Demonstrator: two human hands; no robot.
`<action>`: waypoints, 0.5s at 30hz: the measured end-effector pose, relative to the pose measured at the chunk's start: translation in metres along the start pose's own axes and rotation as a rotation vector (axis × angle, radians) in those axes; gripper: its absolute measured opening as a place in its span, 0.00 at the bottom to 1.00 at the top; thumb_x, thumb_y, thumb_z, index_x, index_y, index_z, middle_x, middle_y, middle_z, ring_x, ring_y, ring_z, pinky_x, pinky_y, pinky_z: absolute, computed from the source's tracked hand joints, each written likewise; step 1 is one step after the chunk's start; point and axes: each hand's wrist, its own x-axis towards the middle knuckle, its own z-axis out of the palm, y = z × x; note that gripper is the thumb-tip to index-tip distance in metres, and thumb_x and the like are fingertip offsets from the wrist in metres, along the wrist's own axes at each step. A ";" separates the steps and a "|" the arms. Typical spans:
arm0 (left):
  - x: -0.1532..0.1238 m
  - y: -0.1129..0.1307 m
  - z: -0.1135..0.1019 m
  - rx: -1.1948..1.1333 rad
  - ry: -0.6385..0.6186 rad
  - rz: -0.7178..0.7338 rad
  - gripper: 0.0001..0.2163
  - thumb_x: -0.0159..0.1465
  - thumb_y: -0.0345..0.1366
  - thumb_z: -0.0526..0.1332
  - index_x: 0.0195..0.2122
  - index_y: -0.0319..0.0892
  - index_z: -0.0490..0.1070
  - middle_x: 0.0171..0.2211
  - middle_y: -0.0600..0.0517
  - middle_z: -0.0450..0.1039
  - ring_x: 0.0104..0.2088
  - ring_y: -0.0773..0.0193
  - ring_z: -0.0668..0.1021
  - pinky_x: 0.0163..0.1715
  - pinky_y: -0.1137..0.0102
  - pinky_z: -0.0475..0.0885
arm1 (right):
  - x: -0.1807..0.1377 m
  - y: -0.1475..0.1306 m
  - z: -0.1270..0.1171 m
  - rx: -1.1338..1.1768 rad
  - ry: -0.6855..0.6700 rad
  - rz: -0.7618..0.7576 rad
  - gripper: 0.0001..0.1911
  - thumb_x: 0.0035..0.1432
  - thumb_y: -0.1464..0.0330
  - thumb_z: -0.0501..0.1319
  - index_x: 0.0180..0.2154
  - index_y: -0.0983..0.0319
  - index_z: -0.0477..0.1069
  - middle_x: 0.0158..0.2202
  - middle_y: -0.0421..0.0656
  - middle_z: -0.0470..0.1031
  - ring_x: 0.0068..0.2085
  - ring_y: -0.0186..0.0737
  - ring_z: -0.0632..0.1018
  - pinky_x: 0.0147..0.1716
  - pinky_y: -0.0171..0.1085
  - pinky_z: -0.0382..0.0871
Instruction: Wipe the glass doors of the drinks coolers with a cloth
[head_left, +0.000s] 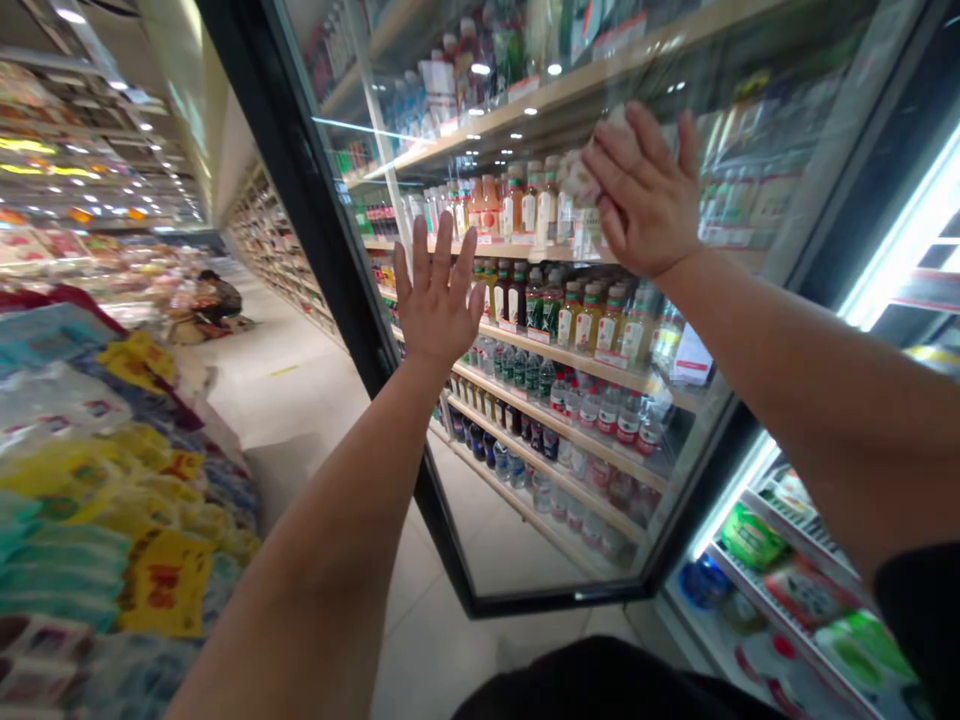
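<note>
A glass cooler door [517,560] in a black frame stands open in front of me. My left hand [439,290] lies flat against the glass near the door's outer edge, its fingers spread and nothing in it. Higher up and to the right, my right hand [641,195] presses a crumpled whitish cloth [580,180] to the pane. Part of the cloth is hidden under the palm and fingers. Through the glass appear shelves of bottled drinks [592,315], with ceiling lights reflected over them.
On the right is the lit cooler interior with packaged goods [754,535] on racks. Piled bagged goods with a yellow price sign [165,582] stand at the left. Farther down the aisle floor [300,400], a person [217,298] crouches low.
</note>
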 end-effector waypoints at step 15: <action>0.000 0.003 -0.004 0.078 -0.103 -0.092 0.30 0.70 0.51 0.45 0.73 0.58 0.47 0.74 0.67 0.36 0.73 0.64 0.32 0.74 0.54 0.28 | 0.005 -0.002 0.001 -0.061 0.174 0.361 0.29 0.71 0.60 0.38 0.70 0.51 0.53 0.74 0.34 0.53 0.75 0.42 0.51 0.72 0.61 0.42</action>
